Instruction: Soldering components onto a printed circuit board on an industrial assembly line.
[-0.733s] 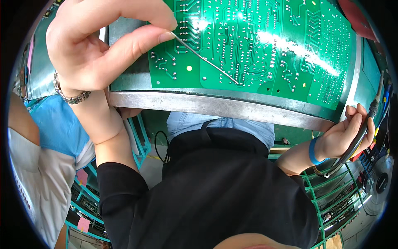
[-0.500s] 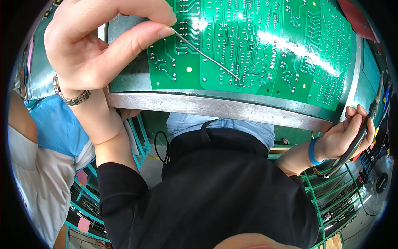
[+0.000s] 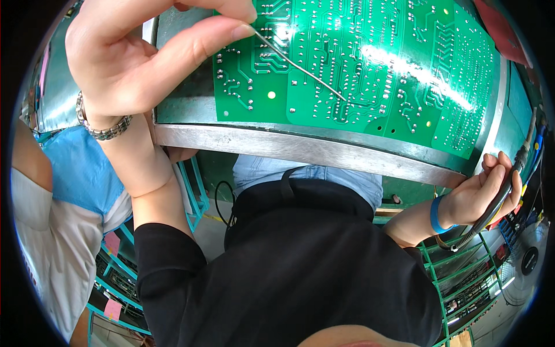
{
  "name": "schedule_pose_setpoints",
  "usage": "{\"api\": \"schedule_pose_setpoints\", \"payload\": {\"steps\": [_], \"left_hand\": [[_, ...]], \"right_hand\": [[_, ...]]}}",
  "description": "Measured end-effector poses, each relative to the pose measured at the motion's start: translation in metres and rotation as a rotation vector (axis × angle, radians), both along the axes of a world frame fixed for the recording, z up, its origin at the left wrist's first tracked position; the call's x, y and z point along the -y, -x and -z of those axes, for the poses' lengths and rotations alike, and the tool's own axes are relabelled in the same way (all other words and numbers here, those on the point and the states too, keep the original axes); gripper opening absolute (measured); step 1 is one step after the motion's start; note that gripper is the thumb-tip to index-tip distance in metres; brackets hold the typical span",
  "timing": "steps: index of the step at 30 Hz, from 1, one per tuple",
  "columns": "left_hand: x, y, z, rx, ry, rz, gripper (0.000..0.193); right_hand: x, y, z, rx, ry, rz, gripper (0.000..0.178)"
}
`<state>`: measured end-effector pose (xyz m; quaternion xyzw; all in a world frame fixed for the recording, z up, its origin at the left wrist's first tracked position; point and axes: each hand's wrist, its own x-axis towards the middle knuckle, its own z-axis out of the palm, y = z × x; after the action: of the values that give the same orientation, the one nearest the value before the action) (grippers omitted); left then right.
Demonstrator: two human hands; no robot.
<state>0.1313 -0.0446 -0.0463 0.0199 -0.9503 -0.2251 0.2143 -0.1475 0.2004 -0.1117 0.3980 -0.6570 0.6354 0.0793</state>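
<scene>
A thin silvery solder wire is pinched between the thumb and forefinger of my left hand. It slants down to the right, its free end over the solder joints of a large green circuit board. The board shows rows of shiny joints and glare; I cannot tell whether the wire touches it. Off the board's right side, my right hand is wrapped round the dark handle of a soldering iron. The iron's tip points up and away from the board.
A metal edge runs along the bench in front of me. At left sits another person in blue and white clothing. Green wire racks stand low at right, near a fan. Coloured-handled tools lie at far right.
The free end of the solder wire has moved slightly farther up the board and to the right, along with my left hand. My right hand keeps its hold on the soldering iron, nearly still.
</scene>
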Motion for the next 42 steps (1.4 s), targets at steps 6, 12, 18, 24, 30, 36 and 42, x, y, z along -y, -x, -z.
{"api": "schedule_pose_setpoints", "payload": {"steps": [6,12,18,24,30,36,42], "left_hand": [[0.0001,-0.0018,-0.001,-0.007,0.003,-0.004,0.02],[-0.0005,-0.0035,-0.0012,-0.006,0.001,-0.004,0.02],[0.0003,-0.0032,-0.0012,-0.015,0.008,-0.002,0.02],[0.0006,-0.003,-0.0007,-0.025,0.022,0.0,0.02],[0.0017,-0.0053,0.0001,-0.038,0.023,-0.01,0.02],[0.0027,-0.0077,0.0004,-0.048,0.021,-0.021,0.02],[0.0037,-0.0083,0.0001,-0.055,0.028,-0.025,0.02]], "right_hand": [[-0.0003,0.0,-0.0004,0.023,0.01,0.025,0.024],[0.0005,-0.0014,-0.0015,0.026,0.0,0.027,0.024],[0.0005,-0.0023,-0.0017,0.021,-0.006,0.021,0.025],[0.0009,-0.0026,-0.0012,0.032,-0.012,0.046,0.026],[0.0019,-0.0042,-0.0022,0.038,-0.007,0.031,0.026],[0.0024,-0.0052,-0.0018,0.028,-0.021,0.048,0.024],[0.0026,-0.0055,-0.0021,0.02,-0.028,0.048,0.024]]}}
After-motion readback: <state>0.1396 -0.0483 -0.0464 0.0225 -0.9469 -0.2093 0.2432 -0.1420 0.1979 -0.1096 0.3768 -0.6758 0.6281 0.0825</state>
